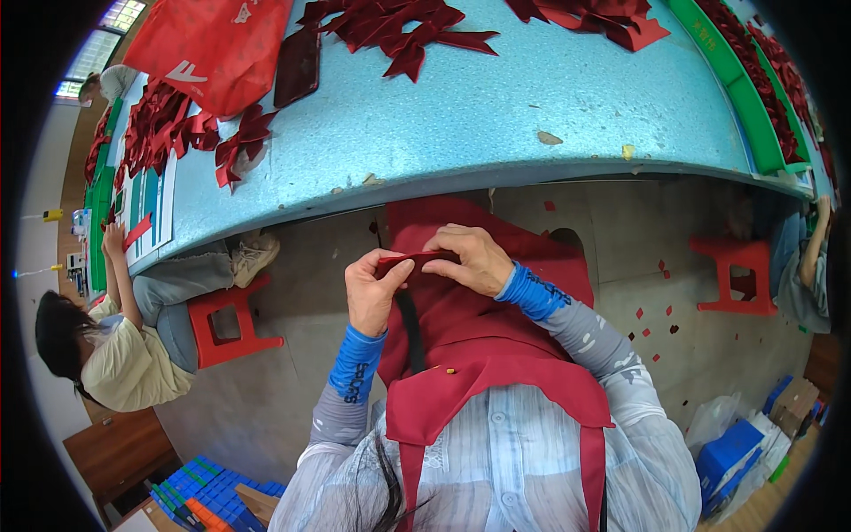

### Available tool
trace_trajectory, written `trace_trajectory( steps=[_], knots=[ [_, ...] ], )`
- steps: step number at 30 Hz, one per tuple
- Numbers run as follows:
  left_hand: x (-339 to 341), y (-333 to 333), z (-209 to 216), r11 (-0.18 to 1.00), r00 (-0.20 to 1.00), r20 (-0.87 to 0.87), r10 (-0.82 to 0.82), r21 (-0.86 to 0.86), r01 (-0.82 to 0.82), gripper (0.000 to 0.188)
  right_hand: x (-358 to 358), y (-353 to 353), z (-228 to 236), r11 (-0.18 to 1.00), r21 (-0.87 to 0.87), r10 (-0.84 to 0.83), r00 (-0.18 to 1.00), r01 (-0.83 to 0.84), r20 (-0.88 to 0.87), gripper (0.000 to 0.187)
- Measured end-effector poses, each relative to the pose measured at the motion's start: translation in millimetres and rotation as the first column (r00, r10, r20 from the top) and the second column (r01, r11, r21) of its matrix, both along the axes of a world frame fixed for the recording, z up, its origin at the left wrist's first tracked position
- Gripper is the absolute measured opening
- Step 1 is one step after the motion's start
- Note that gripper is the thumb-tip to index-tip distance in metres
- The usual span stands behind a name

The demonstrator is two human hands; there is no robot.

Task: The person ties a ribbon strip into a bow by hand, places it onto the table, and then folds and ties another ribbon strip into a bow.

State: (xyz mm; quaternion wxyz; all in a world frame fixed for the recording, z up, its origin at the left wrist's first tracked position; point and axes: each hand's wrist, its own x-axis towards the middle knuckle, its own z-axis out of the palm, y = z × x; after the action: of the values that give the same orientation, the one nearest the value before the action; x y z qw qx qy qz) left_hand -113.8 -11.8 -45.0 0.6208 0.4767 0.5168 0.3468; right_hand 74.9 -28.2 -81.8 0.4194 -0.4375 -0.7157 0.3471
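Note:
Above my lap, my left hand (370, 291) and my right hand (472, 257) pinch a short dark red ribbon (413, 258) between thumbs and fingers. It is stretched from one hand to the other, and the fingers hide part of it. Below the hands lies my dark red apron (496, 310), with a black strap (410, 330) hanging across it. Past the hands, on the light blue table, lie a heap of dark red ribbon bows (390, 31) and a smaller group of bows (244, 142) at the left.
The table edge (355, 197) runs just beyond my hands. A red bag (213, 58) and a dark phone (298, 67) lie on it; a green tray (736, 75) of red ribbon stands right. People sit at both sides, near red stools (229, 321). Red scraps (645, 332) dot the floor.

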Motion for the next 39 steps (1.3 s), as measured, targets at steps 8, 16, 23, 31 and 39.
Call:
trace_trajectory(
  steps=[8, 16, 23, 31, 39],
  knots=[
    [0, 3, -10, 0.991, 0.997, 0.064, -0.031, -0.131, 0.039, 0.010, 7, -4, 3, 0.986, -0.168, -0.027, 0.992, 0.005, -0.125, 0.015],
    [7, 2, -10, 0.985, 0.994, 0.103, -0.044, -0.159, 0.060, 0.010, 12, -9, 10, 0.976, -0.207, -0.095, 0.985, 0.065, -0.142, 0.015],
    [9, -6, -4, 0.963, 0.955, 0.290, 0.060, -0.270, 0.021, 0.022, 15, -14, 18, 0.974, -0.220, -0.084, 0.988, 0.053, -0.133, 0.014],
    [6, -15, -2, 0.981, 0.974, 0.218, -0.065, -0.166, 0.103, 0.017, 16, -23, 23, 0.982, -0.187, -0.048, 0.984, 0.015, -0.174, 0.013],
    [14, -11, -10, 0.971, 0.969, 0.204, -0.141, -0.162, 0.175, 0.014, 24, -24, 19, 0.991, -0.127, -0.044, 0.993, 0.030, -0.109, 0.013]
  ],
)
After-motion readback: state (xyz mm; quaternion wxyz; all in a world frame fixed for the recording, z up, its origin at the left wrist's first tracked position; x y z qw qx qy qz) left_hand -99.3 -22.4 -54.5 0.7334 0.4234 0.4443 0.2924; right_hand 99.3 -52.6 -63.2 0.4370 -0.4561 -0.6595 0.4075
